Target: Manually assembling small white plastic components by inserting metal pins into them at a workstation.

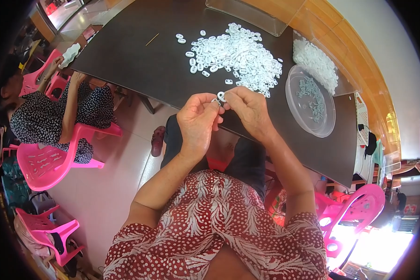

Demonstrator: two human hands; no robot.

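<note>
Above the near edge of the dark table, both of my hands meet with their fingertips almost touching. A small white oval plastic piece with a hole [221, 96] is pinched by my right hand [249, 112]. My left hand [194, 123] is closed, with a small pale part [215, 101] at its thumb and fingertip, too small to make out fully. Just beyond my hands lies a big heap of white oval plastic pieces [238, 53]. To the right, a round clear tub [329, 122] holds small grey-green parts [311, 95].
The dark table [140, 65] carries a thin wooden stick [152, 39] at left. At the far right, a clear bin [347, 81] holds more white pieces; a clear lid or tray [247, 16] lies at the back. Another person [42, 116] sits left on a pink chair [51, 170].
</note>
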